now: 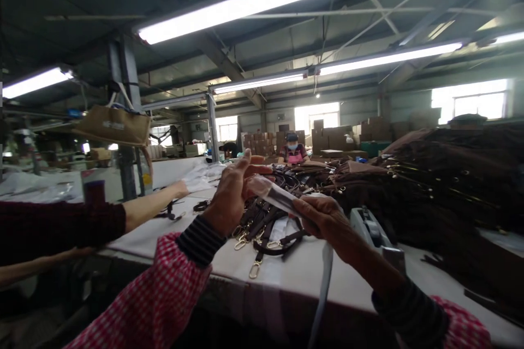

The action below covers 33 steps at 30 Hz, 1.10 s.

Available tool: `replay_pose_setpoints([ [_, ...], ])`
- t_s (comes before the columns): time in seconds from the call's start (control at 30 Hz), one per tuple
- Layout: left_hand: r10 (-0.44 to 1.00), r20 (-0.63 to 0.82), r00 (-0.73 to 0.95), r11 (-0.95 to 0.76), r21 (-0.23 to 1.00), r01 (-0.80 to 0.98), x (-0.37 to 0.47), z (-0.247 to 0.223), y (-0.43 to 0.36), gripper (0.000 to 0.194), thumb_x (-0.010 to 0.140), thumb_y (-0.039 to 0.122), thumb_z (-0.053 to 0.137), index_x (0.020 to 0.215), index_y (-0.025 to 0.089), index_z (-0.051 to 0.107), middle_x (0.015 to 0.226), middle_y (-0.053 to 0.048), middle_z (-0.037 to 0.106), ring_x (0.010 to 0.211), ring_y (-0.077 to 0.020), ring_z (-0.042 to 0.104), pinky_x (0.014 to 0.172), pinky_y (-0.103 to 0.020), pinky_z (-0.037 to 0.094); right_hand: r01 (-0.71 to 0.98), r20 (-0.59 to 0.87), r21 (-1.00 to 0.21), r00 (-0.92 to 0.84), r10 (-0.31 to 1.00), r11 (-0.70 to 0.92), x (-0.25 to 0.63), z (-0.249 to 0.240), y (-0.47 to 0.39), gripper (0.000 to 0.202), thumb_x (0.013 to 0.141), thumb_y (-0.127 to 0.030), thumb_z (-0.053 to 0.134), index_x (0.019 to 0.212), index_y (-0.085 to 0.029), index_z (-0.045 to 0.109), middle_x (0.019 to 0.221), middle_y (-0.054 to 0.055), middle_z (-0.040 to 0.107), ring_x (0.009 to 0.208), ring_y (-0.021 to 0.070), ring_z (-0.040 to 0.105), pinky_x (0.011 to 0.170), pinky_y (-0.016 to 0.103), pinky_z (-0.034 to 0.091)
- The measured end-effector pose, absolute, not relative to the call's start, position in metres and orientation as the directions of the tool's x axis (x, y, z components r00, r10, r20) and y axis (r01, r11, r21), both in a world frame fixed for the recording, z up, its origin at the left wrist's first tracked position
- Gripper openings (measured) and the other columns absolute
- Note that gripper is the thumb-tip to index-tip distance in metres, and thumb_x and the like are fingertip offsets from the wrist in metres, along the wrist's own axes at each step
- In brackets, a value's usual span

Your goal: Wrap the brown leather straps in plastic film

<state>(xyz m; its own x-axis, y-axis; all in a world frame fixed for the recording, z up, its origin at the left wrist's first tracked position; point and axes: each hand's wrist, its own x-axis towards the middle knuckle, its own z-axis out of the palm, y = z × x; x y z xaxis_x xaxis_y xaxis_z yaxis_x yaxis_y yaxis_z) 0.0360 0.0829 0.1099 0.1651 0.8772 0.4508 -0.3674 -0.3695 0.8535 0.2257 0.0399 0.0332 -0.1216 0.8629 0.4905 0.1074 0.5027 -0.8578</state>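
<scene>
My right hand [323, 218] is closed, pinching one end of a flat dark strap in whitish film [280, 196]. The strap slants up to the left, toward my left hand [233, 191]. That hand has its thumb raised and fingers stretched apart, with the strap's far end lying against its lower fingers. Under both hands, a pile of dark brown straps [266, 223] with gold-coloured metal clasps lies on the white table [229, 262]. A grey tape dispenser [370, 229] stands just beyond my right wrist.
On the right rises a large heap of dark brown pieces [442, 180]. From the left, a co-worker's arm [155, 204] reaches over the table toward clear plastic bags [200, 174]. Another person [292, 150] sits across. A tan bag [114, 125] hangs on a post.
</scene>
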Motion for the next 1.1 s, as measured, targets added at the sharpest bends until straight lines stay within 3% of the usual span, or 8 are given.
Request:
replay_pose_setpoints([
  [0.1,0.779,0.349,0.52,-0.387,0.921,-0.038,0.021,0.09,0.081,0.045,0.085,0.055,0.075,0.105,0.014,0.075,0.091,-0.009,0.079,0.069,-0.0183,0.071,0.059,-0.026,0.051,0.273,0.463,-0.812,-0.236,0.854,0.516,0.244,0.033,0.032,0.052,0.096,-0.057,0.06,0.063,-0.019,0.047,0.051,-0.008,0.034,0.047,0.0065,0.026,0.045,0.025,0.016],
  [0.23,0.593,0.049,0.804,-0.387,0.893,0.23,0.016,0.054,0.074,0.042,0.087,0.054,0.075,0.085,0.011,0.077,0.073,-0.007,0.074,0.061,-0.0137,0.061,0.056,-0.022,0.039,0.426,0.39,-0.718,-0.409,0.825,0.551,0.254,0.028,0.018,0.052,0.098,-0.056,0.06,0.064,-0.017,0.05,0.059,-0.006,0.036,0.054,0.0076,0.032,0.049,0.024,0.024],
  [0.37,0.545,-0.043,0.837,-0.229,0.953,0.199,0.015,0.01,0.056,0.044,0.083,0.054,0.078,0.075,0.011,0.072,0.067,-0.003,0.069,0.061,-0.011,0.056,0.063,-0.022,0.041,0.497,0.244,-0.679,-0.542,0.804,0.541,0.257,0.016,0.006,0.047,0.097,-0.053,0.065,0.071,-0.013,0.066,0.063,-0.005,0.043,0.06,0.0085,0.037,0.054,0.023,0.028],
  [0.6,0.556,-0.157,0.816,-0.021,0.979,0.203,0.001,-0.06,0.028,0.055,0.088,0.07,0.065,0.085,0.015,0.062,0.052,0.004,0.054,0.038,-0.0056,0.038,0.038,-0.018,0.025,0.414,0.142,-0.804,-0.563,0.814,0.427,0.265,-0.009,-0.001,0.044,0.073,-0.048,0.089,0.101,-0.016,0.08,0.067,-0.006,0.055,0.06,0.0092,0.046,0.052,0.021,0.031],
  [0.73,0.609,-0.183,0.771,0.06,0.981,0.186,-0.004,-0.067,0.026,0.054,0.09,0.07,0.063,0.079,0.017,0.06,0.039,0.011,0.036,0.029,-0.0047,0.023,0.031,-0.018,0.012,0.383,0.227,-0.778,-0.568,0.791,0.498,0.275,-0.008,0.005,0.033,0.079,-0.041,0.087,0.097,-0.015,0.081,0.074,-0.002,0.065,0.067,0.0118,0.054,0.06,0.022,0.039],
  [0.8,0.638,-0.145,0.756,0.081,0.989,0.121,-0.005,-0.056,0.025,0.05,0.093,0.064,0.063,0.081,0.016,0.062,0.038,0.011,0.035,0.029,-0.0037,0.02,0.03,-0.017,0.011,0.308,0.317,-0.794,-0.527,0.788,0.525,0.279,0.002,0.009,0.028,0.081,-0.037,0.087,0.096,-0.014,0.081,0.084,0.003,0.071,0.078,0.0152,0.061,0.071,0.025,0.047],
  [0.87,0.63,-0.104,0.769,0.114,0.993,0.041,-0.003,-0.04,0.021,0.042,0.097,0.056,0.063,0.085,0.015,0.065,0.04,0.009,0.041,0.029,-0.0028,0.024,0.031,-0.015,0.016,0.238,0.368,-0.813,-0.496,0.786,0.531,0.282,0.016,0.012,0.027,0.081,-0.032,0.087,0.1,-0.013,0.082,0.09,0.005,0.074,0.085,0.0171,0.064,0.079,0.027,0.05],
  [1.1,0.517,-0.02,0.856,0.263,0.955,-0.136,0.012,-0.014,0.009,0.031,0.093,0.044,0.072,0.1,0.013,0.071,0.051,-0.001,0.065,0.037,-0.0107,0.056,0.038,-0.016,0.044,0.094,0.431,-0.842,-0.476,0.767,0.531,0.285,0.057,0.023,0.026,0.076,-0.024,0.089,0.1,-0.015,0.084,0.092,0.005,0.077,0.085,0.0169,0.069,0.076,0.026,0.053],
])
